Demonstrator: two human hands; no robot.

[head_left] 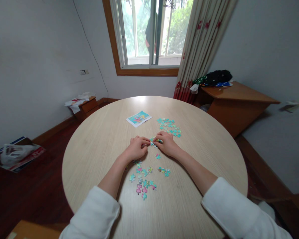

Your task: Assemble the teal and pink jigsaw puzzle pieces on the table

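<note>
My left hand (139,147) and my right hand (166,143) meet near the middle of the round table, fingertips almost touching. Both hands are closed, their fingers pinching at a small cluster of jigsaw puzzle pieces (152,144) that they partly cover. Just below lies a single pink and teal piece (158,156). Nearer to me several loose pink, teal and yellow pieces (144,191) are scattered, some partly behind my left wrist. A few pieces (164,171) sit together below my right hand. Beyond it spreads a group of mostly teal pieces (168,125).
A printed picture card (139,118) lies on the round table (94,139), beyond my left hand. At the right stands a wooden desk (239,94) with dark cloth on it. A small cabinet (89,105) is at the left, near the window wall.
</note>
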